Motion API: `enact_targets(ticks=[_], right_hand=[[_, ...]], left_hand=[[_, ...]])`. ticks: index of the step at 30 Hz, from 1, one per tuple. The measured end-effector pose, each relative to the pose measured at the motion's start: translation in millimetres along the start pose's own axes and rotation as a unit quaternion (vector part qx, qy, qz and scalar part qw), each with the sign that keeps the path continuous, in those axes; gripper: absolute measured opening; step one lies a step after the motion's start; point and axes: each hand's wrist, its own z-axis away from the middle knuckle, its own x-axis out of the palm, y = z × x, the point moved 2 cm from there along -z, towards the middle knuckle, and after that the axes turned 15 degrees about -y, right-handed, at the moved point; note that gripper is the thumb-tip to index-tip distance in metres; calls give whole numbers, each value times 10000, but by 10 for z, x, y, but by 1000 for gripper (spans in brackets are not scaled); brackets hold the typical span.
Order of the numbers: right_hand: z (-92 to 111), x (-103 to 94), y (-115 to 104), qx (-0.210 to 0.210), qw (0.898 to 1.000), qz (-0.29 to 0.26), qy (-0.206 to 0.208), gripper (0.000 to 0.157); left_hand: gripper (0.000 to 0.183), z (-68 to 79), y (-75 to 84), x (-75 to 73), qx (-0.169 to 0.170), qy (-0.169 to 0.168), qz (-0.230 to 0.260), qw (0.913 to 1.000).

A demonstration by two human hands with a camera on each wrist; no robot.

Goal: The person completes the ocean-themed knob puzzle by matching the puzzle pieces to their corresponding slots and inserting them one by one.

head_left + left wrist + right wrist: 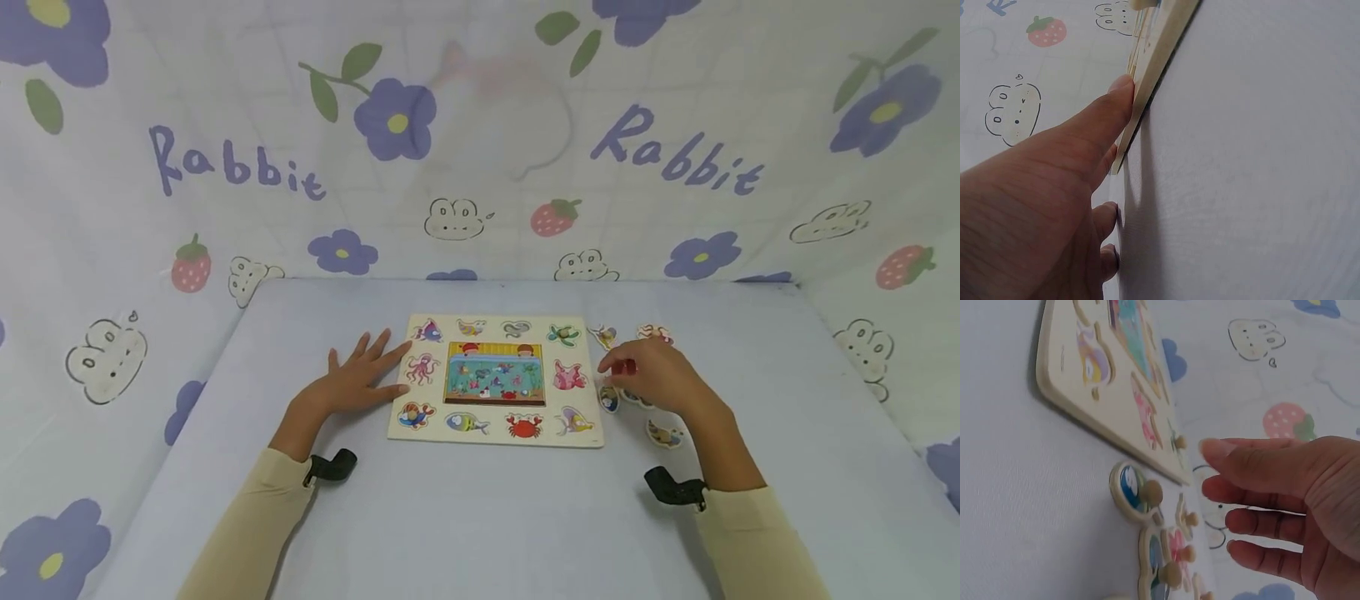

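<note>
A pale wooden peg puzzle board [497, 429] lies flat, sea animals ringing an aquarium picture. My left hand [352, 379] has its fingers spread against the board's left edge, the thumb resting on the rim in the left wrist view. My right hand [652, 375] hovers over loose knobbed pieces beside the board's right edge, its fingers loosely bent with nothing between them. Below it sits a rounded piece with a blue picture [1127, 487]. A turtle piece [564, 335] and a hermit crab piece [416, 415] with knobs sit in the board.
More loose pieces lie right of the board: a yellowish one [603, 336], a reddish one [656, 332] and a brownish one [663, 433], with others partly hidden under the right hand. A white cloth covers the table [480, 517]. Behind hangs a printed curtain [495, 150].
</note>
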Motion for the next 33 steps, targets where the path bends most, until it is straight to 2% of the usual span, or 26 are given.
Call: enact_targets(ticks=[6, 10, 25, 33], right_hand=[[-4, 54, 130, 170, 9981, -241, -533, 12], [-12, 83, 154, 251, 9967, -182, -753, 12], [-57, 127, 192, 388, 9953, -141, -880, 12], [-24, 82, 148, 267, 9962, -149, -811, 12]], left_hand=[[80, 11, -9, 22, -1, -13, 1, 10000], [79, 12, -10, 31, 8, 2, -30, 10000], [79, 28, 21, -6, -14, -1, -14, 10000], [79, 48, 49, -22, -20, 33, -62, 10000]])
